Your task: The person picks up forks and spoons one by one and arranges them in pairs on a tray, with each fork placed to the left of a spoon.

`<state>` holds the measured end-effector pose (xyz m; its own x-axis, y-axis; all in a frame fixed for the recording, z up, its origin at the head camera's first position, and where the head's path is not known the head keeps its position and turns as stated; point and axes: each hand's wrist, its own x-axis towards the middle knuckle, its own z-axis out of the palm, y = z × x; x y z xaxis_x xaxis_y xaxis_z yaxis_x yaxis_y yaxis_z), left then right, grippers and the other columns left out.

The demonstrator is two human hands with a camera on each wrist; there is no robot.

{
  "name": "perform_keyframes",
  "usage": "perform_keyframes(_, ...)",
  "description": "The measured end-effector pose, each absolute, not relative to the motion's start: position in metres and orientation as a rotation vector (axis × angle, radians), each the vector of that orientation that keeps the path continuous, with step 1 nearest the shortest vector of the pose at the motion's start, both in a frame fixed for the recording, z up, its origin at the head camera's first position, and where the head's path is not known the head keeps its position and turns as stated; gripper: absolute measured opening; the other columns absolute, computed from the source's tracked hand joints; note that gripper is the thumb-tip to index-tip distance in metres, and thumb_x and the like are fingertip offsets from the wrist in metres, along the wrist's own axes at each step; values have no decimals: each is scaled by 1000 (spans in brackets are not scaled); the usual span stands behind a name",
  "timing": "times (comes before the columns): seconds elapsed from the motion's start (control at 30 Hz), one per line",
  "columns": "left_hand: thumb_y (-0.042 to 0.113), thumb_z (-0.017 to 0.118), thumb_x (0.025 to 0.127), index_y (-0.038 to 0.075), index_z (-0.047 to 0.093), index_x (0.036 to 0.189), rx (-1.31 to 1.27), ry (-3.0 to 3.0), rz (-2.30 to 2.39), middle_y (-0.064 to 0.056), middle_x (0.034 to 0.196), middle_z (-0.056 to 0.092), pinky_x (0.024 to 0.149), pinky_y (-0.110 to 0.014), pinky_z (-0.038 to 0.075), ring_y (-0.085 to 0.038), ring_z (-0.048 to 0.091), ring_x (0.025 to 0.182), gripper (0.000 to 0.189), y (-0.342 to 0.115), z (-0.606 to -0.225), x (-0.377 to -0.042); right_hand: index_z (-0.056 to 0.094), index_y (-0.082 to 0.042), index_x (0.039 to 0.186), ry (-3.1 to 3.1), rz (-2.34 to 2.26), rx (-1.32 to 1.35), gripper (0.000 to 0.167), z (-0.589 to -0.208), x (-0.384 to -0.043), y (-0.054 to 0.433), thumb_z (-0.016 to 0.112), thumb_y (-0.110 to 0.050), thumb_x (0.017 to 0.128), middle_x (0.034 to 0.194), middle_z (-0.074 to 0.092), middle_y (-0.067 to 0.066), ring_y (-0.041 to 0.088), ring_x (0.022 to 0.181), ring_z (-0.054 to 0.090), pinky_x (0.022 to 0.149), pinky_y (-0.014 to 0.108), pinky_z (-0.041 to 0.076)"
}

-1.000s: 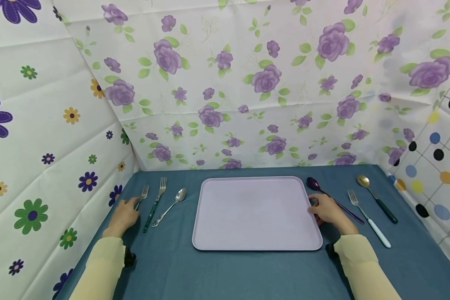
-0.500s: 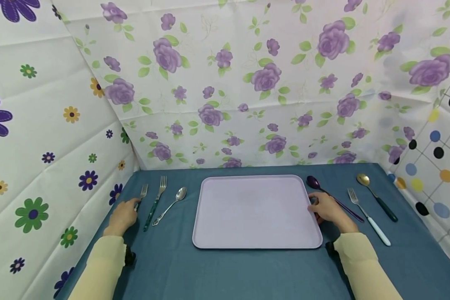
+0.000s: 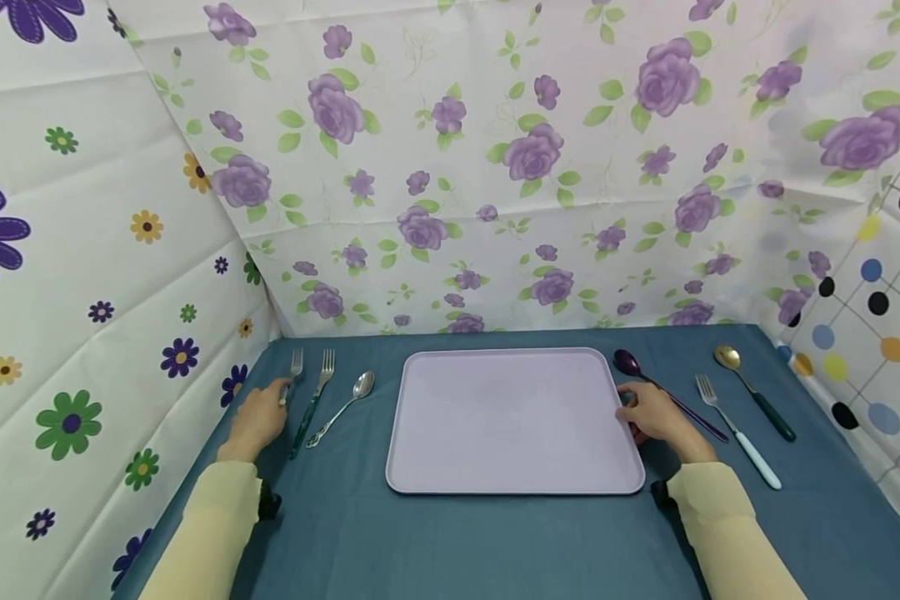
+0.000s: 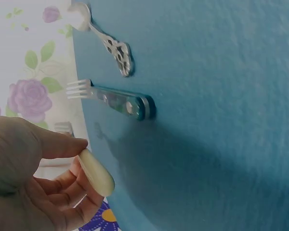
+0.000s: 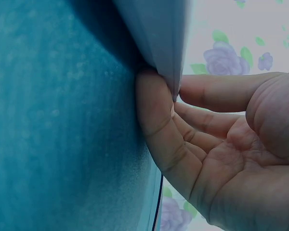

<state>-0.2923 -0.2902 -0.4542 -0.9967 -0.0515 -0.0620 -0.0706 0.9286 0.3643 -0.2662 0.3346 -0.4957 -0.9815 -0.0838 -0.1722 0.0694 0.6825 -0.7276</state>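
Respectively in left and right hands (image 3: 257,419) (image 3: 654,415): pale-handled fork (image 4: 97,175), edge of tray (image 3: 513,421).

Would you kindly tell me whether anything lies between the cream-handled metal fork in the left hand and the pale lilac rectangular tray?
Yes: on the blue cloth, a green-handled metal fork lies nearer the held fork, and an ornate silver spoon lies nearer the tray.

Left hand (image 3: 257,421) has lifted leftmost fork (image 3: 297,364) off blue cloth (image 3: 450,546).
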Motion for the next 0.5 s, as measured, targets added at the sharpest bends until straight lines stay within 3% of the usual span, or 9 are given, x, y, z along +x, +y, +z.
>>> perform_keyframes(0.23, 2, 48, 103, -6, 45, 150, -36, 3063, 610, -41, 132, 52, 93, -68, 45, -57, 52, 119, 48, -282, -448, -295, 45, 18, 143, 2686, -1171, 10, 52, -495, -266, 334, 63, 2, 97, 93, 66, 22, 23, 61, 67, 56, 39, 59)
perform_keyframes(0.43, 2, 50, 104, -6, 45, 151, 0, 3065, 641, -38, 131, 55, 97, -69, 42, -55, 53, 119, 48, -270, -441, -296, 45, 19, 143, 2673, -1193, 15, 51, -495, -267, 334, 62, 3, 97, 93, 66, 21, 22, 62, 67, 57, 39, 59)
perform_keyframes(0.5, 2, 50, 104, -6, 44, 151, 16, 3064, 652, -35, 124, 58, 95, -67, 43, -51, 55, 114, 48, -267, -438, -295, 45, 19, 142, 2674, -1198, 13, 51, -495, -267, 334, 62, 3, 97, 93, 66, 21, 22, 62, 67, 57, 39, 59)
